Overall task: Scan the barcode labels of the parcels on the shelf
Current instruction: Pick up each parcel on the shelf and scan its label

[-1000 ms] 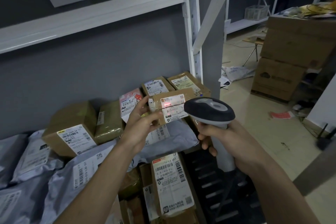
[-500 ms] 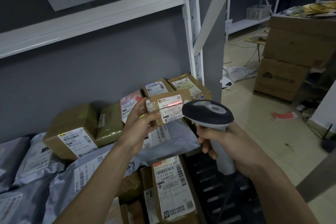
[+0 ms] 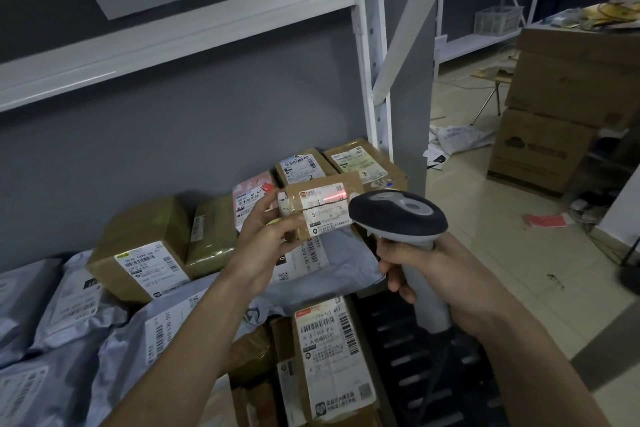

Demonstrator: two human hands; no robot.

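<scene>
Nearest the camera, a long brown carton [image 3: 332, 357] bearing a white barcode label lay beside grey poly mailers [image 3: 69, 340]. Above these, the right hand [image 3: 446, 284] was wrapped around the grip of a grey handheld scanner [image 3: 398, 218], its dark head levelled at a small brown parcel [image 3: 322, 208]. The left hand [image 3: 263, 246] pinched that parcel at its left end, thumb in front and fingers behind, holding it clear of the pile; a red scan line crossed the upper part of its white label [image 3: 325, 208]. Behind stood further labelled cartons [image 3: 138, 250] on the shelf, against a grey wall. A white shelf upright [image 3: 370, 55] rose at the right; stacked large boxes [image 3: 561, 107] stood beyond on the tiled floor.
</scene>
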